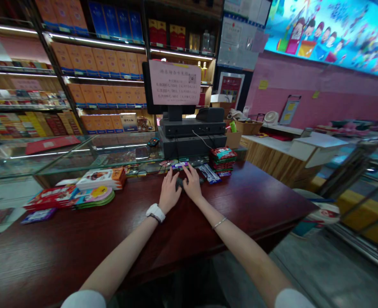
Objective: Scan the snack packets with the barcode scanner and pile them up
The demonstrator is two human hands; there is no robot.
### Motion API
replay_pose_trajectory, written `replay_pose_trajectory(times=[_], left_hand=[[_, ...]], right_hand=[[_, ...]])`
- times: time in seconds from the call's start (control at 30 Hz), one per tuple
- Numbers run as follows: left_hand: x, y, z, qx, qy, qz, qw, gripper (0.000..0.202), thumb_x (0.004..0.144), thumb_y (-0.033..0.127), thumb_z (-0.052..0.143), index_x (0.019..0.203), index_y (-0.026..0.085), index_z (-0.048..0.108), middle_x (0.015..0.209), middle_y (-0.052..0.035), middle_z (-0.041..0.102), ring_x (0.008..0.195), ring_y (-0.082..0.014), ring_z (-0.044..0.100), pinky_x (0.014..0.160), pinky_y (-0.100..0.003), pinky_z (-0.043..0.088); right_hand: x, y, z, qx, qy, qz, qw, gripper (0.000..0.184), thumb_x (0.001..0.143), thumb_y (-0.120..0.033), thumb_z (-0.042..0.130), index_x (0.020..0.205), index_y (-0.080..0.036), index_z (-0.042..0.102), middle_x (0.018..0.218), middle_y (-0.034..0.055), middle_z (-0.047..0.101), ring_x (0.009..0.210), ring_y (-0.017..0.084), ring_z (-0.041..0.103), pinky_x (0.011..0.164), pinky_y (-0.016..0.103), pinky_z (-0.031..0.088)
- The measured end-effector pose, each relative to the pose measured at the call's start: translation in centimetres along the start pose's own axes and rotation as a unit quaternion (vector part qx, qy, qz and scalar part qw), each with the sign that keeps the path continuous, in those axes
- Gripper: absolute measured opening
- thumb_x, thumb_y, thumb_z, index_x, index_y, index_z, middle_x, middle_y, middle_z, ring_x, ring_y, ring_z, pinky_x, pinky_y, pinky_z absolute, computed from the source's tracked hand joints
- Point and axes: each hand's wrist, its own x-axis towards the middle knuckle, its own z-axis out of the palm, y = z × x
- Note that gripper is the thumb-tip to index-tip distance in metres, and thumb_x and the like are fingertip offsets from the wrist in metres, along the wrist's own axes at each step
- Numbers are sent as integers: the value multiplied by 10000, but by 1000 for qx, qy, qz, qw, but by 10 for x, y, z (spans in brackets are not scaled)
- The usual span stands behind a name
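Note:
A small purple-and-white wrapped snack bar point(180, 164) lies at the fingertips of both hands, by the counter's far edge. My left hand point(169, 191) has its fingers at the bar's left end. At the right end are the fingers of my right hand point(192, 185), pinched against the wrapper. Between the two palms shows something small and dark that I cannot make out. Just right of my hands are blue-and-white wrapped bars point(210, 174), beside a stack of red and green snack packets point(222, 159).
The dark red wooden counter point(121, 231) bears red packets point(52, 196), green-edged packets point(94, 196), a white-and-orange stack point(101, 177) and a purple packet point(39, 215) at left. A till with a screen point(175, 83) stands behind, by a glass case point(121, 147). A bucket point(319, 214) is at right.

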Motion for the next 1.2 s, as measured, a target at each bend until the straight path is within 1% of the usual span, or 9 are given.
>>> replay_pose_trajectory(times=[0.1, 0.2, 0.3, 0.4, 0.5, 0.6, 0.77, 1.0, 1.2], left_hand=[[-11, -21, -20, 38, 2, -10, 999, 585, 802, 102, 533, 1377, 195, 475, 1598, -141, 276, 1465, -308, 295, 1185, -546, 289], [-23, -44, -37, 59, 15, -22, 998, 593, 799, 90, 525, 1379, 196, 467, 1574, -145, 328, 1448, -304, 331, 1177, -546, 310], [-31, -63, -48, 59, 43, -32, 997, 570, 802, 79, 518, 1361, 184, 476, 1506, -147, 428, 1418, -289, 382, 1169, -514, 341], [-32, -76, -56, 36, 92, -55, 994, 526, 832, 102, 527, 1348, 182, 469, 1368, -141, 557, 1342, -272, 477, 1138, -495, 388], [-26, -80, -61, -7, 150, -85, 985, 484, 886, 210, 571, 1353, 182, 446, 1301, -140, 597, 1234, -254, 568, 1076, -461, 450], [-21, -79, -64, -27, 166, -90, 982, 487, 892, 205, 591, 1358, 203, 449, 1213, -108, 635, 1147, -223, 610, 1034, -416, 475], [-21, -78, -69, -10, 183, -111, 977, 414, 877, 198, 629, 1281, 205, 538, 1093, -78, 648, 1037, -210, 625, 979, -385, 492], [-21, -83, -72, -12, 174, -133, 976, 211, 848, 215, 672, 1059, 214, 660, 958, -37, 649, 917, -192, 642, 878, -335, 515], [-20, -89, -72, -51, 147, -150, 976, 177, 790, 165, 725, 962, 189, 690, 879, -21, 640, 834, -164, 640, 805, -298, 521]], right_hand=[[0, -23, 16, -7, -29, -14, 999, 679, 798, -55, 419, 1455, -223, 448, 1528, 94, 399, 1416, 250, 356, 1164, 496, 317], [-1, -45, 31, -3, -54, -24, 998, 676, 798, -51, 423, 1453, -213, 451, 1534, 105, 390, 1422, 256, 347, 1172, 505, 304], [-3, -63, 44, 14, -77, -26, 997, 658, 802, -55, 421, 1445, -190, 458, 1534, 128, 386, 1423, 257, 349, 1174, 505, 304], [-5, -72, 51, 37, -98, -36, 994, 655, 806, -66, 430, 1443, -214, 459, 1544, 109, 376, 1429, 258, 344, 1177, 522, 294], [-8, -72, 51, 62, -113, -44, 991, 661, 812, -72, 431, 1452, -238, 446, 1557, 86, 359, 1428, 251, 347, 1181, 521, 285], [-13, -71, 49, 79, -122, -38, 989, 670, 819, -83, 437, 1469, -243, 419, 1574, 80, 328, 1433, 253, 337, 1181, 512, 289], [-18, -72, 49, 95, -130, -47, 986, 674, 818, -91, 449, 1471, -256, 414, 1577, 79, 324, 1423, 254, 356, 1168, 500, 315], [-18, -73, 44, 101, -131, -61, 984, 663, 824, -91, 437, 1464, -266, 424, 1553, 78, 374, 1404, 247, 389, 1162, 491, 331], [-17, -69, 43, 88, -120, -67, 987, 638, 823, -88, 434, 1440, -248, 450, 1525, 87, 416, 1387, 243, 410, 1166, 502, 315]])
